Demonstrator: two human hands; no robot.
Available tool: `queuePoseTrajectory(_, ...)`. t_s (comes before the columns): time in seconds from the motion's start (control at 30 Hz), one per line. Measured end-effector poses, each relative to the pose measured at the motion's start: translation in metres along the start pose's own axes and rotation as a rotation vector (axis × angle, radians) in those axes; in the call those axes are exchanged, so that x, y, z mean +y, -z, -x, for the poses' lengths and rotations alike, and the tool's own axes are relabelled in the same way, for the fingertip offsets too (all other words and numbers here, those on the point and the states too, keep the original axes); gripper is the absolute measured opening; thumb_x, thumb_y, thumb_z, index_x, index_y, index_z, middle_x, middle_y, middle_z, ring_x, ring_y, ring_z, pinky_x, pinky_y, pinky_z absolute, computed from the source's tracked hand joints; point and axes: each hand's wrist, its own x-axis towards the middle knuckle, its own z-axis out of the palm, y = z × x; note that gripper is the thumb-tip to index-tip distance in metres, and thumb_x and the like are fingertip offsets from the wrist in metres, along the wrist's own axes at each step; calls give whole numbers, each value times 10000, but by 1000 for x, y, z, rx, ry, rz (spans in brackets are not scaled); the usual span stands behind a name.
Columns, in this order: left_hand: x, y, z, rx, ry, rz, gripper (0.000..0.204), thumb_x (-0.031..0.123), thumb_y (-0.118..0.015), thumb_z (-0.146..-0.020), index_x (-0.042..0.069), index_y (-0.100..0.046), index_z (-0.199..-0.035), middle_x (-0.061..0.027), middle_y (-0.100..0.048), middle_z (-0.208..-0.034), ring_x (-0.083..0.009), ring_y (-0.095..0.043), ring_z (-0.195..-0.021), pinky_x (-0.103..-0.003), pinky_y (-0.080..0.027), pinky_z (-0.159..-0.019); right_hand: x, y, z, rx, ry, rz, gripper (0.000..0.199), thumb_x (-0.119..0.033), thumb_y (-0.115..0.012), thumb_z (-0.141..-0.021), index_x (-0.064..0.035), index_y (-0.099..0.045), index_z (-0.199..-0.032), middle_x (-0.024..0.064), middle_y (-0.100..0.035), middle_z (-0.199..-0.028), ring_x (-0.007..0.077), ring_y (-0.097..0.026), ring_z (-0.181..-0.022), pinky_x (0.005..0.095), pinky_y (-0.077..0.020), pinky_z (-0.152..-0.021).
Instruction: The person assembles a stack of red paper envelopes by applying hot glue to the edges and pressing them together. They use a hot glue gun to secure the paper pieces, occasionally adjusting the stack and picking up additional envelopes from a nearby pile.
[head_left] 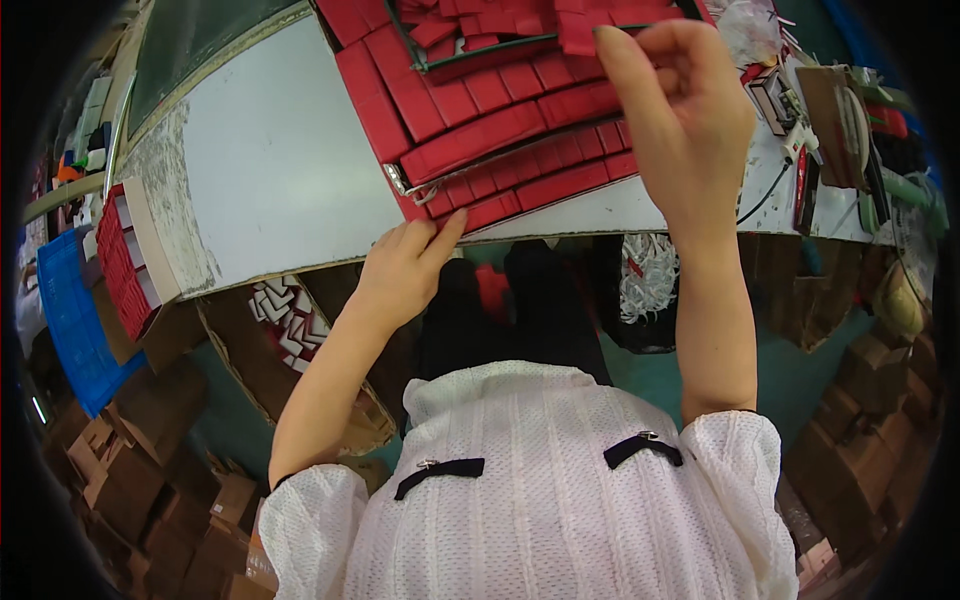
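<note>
Over the right part of a dark-rimmed tray [490,52] of loose small red pieces, my right hand [690,125] is raised with its fingers bent inward. Its thumb tip meets a small red piece [577,34] that overlaps the tray's rim; the far side of that grip is hidden. Below the tray lie close rows of red boxes [470,95], with another row [540,165] nearer me. My left hand [400,265] rests at the table's front edge, index finger stretched onto the nearest red box [490,210], holding nothing.
The white tabletop [280,160] extends left of the boxes. A red-and-white open box [130,260] stands at its left end. Cartons with white pieces [290,315] and shredded white strips [648,280] are below the edge. A cable [765,200] and cardboard [835,125] lie at right.
</note>
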Motion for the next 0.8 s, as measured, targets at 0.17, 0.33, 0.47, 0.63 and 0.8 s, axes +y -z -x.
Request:
queuePoseTrajectory(0.17, 7, 5, 6, 20, -2, -97, 456, 27, -570, -705, 82, -587, -1157, -49, -461, -755, -215, -505, -692, -332, -428, -611, -17, -19, -12, -6, -145, -153, 115, -24, -622, -786, 34, -552, -855, 83, -564, -672, 107, -554, -603, 264, -428, -523)
queuePoseTrajectory(0.33, 27, 28, -9, 173, 45, 199, 381, 63, -592, -769, 52, -581, -1149, -68, -526, -776, -224, -538, -703, -326, -432, -609, 24, -15, 15, 132, 356, -76, 197, -41, -664, -722, -28, -608, -910, 66, -617, -777, 144, -556, -600, 246, -433, -515)
queuePoseTrajectory(0.47, 52, 38, -37, 83, 658, 1670, 321, 277, -454, -941, 1, -586, -1039, -78, -598, -838, -158, -578, -706, -273, -470, -634, 52, 9, 41, 62, 946, 199, 221, -54, -656, -627, -53, -639, -847, 45, -598, -774, 164, -547, -594, 260, -413, -497)
queuePoseTrajectory(0.63, 68, 28, -51, -314, 791, 1647, 322, 318, -478, -934, 22, -597, -885, -11, -586, -700, -66, -549, -600, -186, -434, -542, 73, 30, 78, -108, 914, 251, 257, -63, -658, -551, -59, -643, -807, 40, -591, -832, 163, -540, -650, 259, -407, -514)
queuePoseTrajectory(0.8, 76, 15, -49, -200, 843, 1441, 194, 208, -527, -917, 44, -597, -842, 14, -573, -665, -36, -508, -547, -168, -382, -480, 89, 24, 94, -88, 863, 202, 221, -91, -652, -571, -85, -641, -792, 21, -580, -833, 143, -541, -638, 252, -399, -502)
